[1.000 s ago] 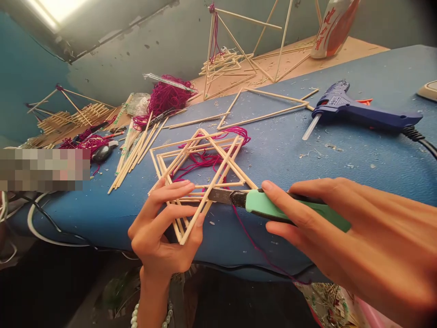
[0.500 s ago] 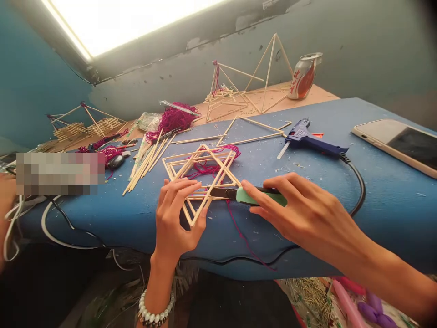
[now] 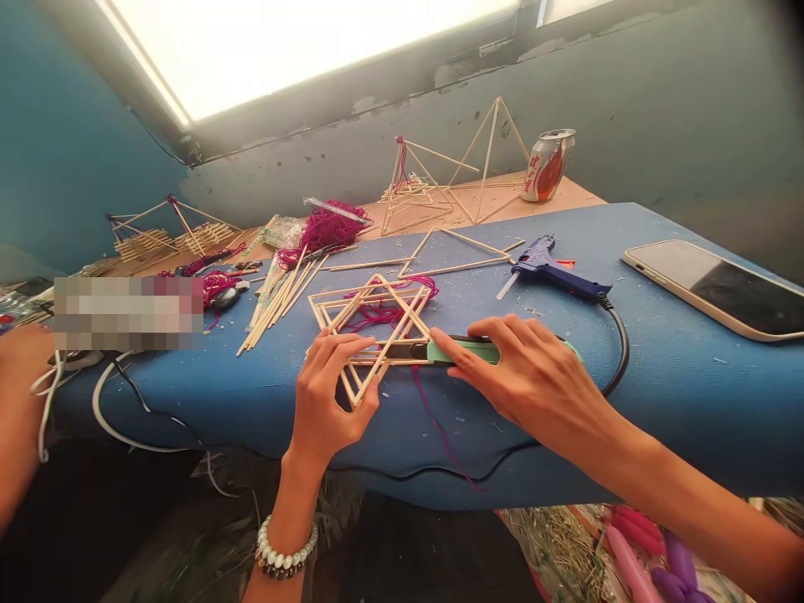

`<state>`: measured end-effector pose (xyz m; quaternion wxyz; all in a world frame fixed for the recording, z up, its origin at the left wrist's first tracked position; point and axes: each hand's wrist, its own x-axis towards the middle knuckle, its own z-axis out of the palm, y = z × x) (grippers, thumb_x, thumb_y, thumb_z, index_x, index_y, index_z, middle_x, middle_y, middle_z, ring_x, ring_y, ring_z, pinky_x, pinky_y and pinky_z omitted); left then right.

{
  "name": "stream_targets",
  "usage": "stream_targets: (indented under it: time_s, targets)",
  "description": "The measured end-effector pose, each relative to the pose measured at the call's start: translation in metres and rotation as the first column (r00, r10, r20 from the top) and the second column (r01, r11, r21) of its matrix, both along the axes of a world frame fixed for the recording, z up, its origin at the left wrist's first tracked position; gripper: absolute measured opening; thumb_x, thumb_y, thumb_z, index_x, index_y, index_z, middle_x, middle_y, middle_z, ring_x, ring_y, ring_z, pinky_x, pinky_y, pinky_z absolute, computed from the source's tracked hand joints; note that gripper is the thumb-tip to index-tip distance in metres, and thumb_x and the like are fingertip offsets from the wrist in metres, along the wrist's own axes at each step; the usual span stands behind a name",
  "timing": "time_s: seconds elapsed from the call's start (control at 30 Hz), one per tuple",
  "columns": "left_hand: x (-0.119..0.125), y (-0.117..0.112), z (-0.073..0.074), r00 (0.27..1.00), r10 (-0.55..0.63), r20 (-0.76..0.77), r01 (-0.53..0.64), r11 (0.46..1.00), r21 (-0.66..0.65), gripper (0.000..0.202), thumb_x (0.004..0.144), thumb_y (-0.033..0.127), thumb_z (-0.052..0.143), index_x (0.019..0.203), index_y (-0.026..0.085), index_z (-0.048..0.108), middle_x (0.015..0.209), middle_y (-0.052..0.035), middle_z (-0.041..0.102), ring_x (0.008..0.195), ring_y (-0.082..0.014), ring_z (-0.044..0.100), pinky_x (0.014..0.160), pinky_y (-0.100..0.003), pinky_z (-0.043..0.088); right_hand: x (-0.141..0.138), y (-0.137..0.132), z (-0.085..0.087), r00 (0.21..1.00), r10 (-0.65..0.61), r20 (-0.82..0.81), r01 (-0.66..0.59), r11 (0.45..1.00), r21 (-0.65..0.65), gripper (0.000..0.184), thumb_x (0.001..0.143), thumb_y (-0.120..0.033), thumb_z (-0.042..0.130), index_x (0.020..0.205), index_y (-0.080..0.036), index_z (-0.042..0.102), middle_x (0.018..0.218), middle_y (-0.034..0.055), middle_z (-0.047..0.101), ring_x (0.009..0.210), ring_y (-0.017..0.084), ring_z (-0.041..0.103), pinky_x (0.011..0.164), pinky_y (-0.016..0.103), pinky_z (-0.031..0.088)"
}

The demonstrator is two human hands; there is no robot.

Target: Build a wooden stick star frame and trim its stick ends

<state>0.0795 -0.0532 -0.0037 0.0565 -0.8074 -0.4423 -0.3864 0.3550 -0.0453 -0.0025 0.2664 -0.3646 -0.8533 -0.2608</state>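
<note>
Since the earlier frame, the right hand (image 3: 528,377) has slid in toward the star-shaped stick frame (image 3: 370,335), and the head has lifted to show more of the room. The utility knife (image 3: 465,352) now sits with its green handle mostly under the right fingers (image 3: 468,335), which curl over it in a firm pinch, the forefinger reaching toward the blade. The thumb is hidden. The left hand (image 3: 330,394) is spread, its fingertips pressing the frame's lower corner against the blue table (image 3: 691,402).

The frame lies flat on the table near its edge, with the knife's dark metal end lying across its lower sticks. I can't tell whether the edge is biting a stick or a strand. Tangled red yarn (image 3: 383,314) fills the frame's middle, and a loose thread (image 3: 440,435) trails over the table edge.

The main danger seems to be the blade slipping: thin sticks can give suddenly, sending it toward the left fingers just beside it. Too much pressure could also snap a stick or break a glued joint. A tug on the trailing thread could drag the frame sideways. The hot glue gun (image 3: 553,268) lies nearby, so a wide sweep of the right hand might knock it. Another person's hand (image 3: 18,377) rests at far left, well apart.
</note>
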Motion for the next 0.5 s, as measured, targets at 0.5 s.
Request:
stream_targets:
  time_s: [0.5]
  targets:
    - [0.0003,0.0005,-0.0011,0.999,0.038,0.009,-0.039,0.999,0.012,0.033,0.089,0.022,0.066,0.122,0.023,0.065,0.114,-0.0083,0.071,0.110,-0.0281,0.067,0.122,-0.057,0.039,0.0040,-0.0026,-0.0009,0.998,-0.003,-0.056,0.003,1.000,0.010,0.039,0.104,-0.032,0.061,0.142,-0.024,0.064,0.101,0.0099,0.067,0.084,0.022,0.058,0.075,0.034,0.042]
